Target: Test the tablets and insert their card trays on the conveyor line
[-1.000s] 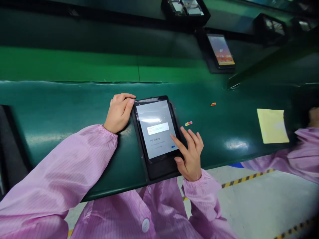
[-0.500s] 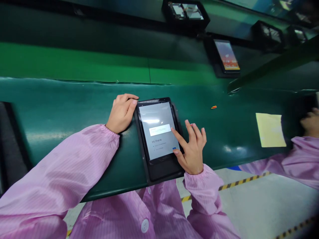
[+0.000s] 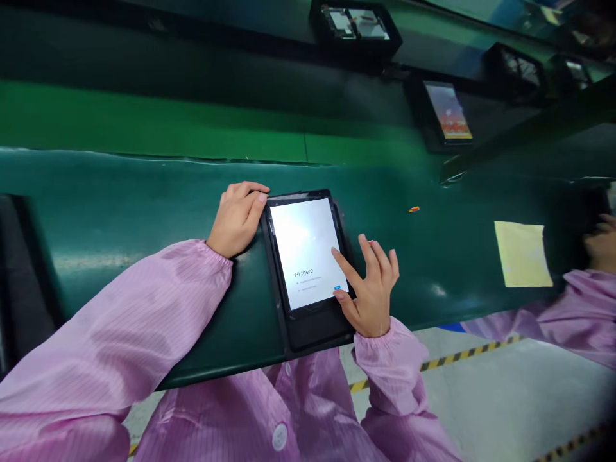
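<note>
A tablet [image 3: 308, 240] with a lit white screen reading "Hi there" lies in a black tray [image 3: 315, 330] at the front edge of the green bench. My left hand [image 3: 238, 217] rests at the tablet's upper left corner, fingers stretched out and fingertips at the tray's edge. Over the right side of the screen hovers my right hand [image 3: 373, 285], fingers spread, with the index fingertip and thumb at or just above the glass. I cannot tell whether they touch it. Neither hand grasps anything.
A yellow paper [image 3: 523, 255] and a small orange-red scrap [image 3: 414, 209] lie to the right. Behind stand another lit tablet [image 3: 450, 112] and a black box with parts [image 3: 356, 27]. A dark tray [image 3: 26, 276] is at left. A co-worker's hand [image 3: 602, 244] is at far right.
The pop-up box on the tablet's screen has gone and the screen has turned from grey to bright white. Both hands stay almost where they were.
</note>
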{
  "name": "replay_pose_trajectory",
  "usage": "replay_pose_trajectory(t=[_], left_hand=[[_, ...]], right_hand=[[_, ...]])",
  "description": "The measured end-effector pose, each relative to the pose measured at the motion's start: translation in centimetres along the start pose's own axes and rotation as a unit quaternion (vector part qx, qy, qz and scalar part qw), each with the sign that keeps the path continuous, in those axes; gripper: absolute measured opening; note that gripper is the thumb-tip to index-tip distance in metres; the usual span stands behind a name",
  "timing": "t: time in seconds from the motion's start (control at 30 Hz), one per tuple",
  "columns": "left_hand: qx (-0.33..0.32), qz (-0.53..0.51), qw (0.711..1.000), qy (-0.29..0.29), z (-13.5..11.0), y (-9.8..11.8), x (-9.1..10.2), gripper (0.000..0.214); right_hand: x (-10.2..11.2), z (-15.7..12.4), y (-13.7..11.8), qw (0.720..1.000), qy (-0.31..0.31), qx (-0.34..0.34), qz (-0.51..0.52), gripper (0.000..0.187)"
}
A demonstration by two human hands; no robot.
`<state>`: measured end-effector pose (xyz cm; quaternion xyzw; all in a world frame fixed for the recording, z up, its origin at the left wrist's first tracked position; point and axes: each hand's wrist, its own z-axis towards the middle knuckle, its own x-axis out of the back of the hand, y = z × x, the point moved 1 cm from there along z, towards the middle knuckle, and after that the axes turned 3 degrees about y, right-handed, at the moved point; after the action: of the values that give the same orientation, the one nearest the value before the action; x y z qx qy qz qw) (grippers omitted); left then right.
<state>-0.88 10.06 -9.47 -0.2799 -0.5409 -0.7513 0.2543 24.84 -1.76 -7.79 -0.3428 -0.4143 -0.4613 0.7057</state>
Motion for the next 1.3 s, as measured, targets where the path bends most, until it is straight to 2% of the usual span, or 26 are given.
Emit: replay_pose_trajectory(t=[0.13,0.23,0.37,0.47,0.6,0.7,0.8,0.93,1.3], left_hand=[[0.003,0.004,1.000,-0.001,0.0,0.1,0.1,0.040],[0.004,0.004,1.000,-0.006,-0.1,0.2,0.1,0.040],[0.002,0.005,1.000,-0.008,-0.1,0.2,0.2,0.041],[0.000,0.004,1.000,-0.009,-0.1,0.1,0.2,0.041],[0.000,0.004,1.000,-0.012,-0.1,0.1,0.1,0.041],[0.002,0.001,1.000,-0.010,-0.2,0.2,0.1,0.040],[0.004,-0.002,1.000,-0.006,-0.2,0.3,0.2,0.040],[0.007,-0.005,1.000,-0.005,-0.2,0.4,0.3,0.041],[0.005,-0.007,1.000,-0.008,-0.2,0.4,0.2,0.041]], right_hand=[[0.2,1.1,0.4,1.000,0.000,0.010,0.013,0.067],[0.0,4.0,0.6,0.999,-0.024,0.035,0.014,0.063],[-1.3,8.9,0.6,0.995,-0.075,0.070,-0.001,0.059],[-2.1,10.7,0.5,0.992,-0.096,0.078,-0.015,0.060],[-1.4,8.8,0.4,0.991,-0.095,0.091,-0.017,0.056],[0.2,6.3,0.6,0.992,-0.074,0.103,0.001,0.046],[1.3,4.9,0.8,0.993,-0.044,0.105,0.020,0.042],[1.5,5.1,0.6,0.994,-0.013,0.105,0.035,0.045],[-0.5,6.8,-0.2,0.991,-0.024,0.122,0.045,0.044]])
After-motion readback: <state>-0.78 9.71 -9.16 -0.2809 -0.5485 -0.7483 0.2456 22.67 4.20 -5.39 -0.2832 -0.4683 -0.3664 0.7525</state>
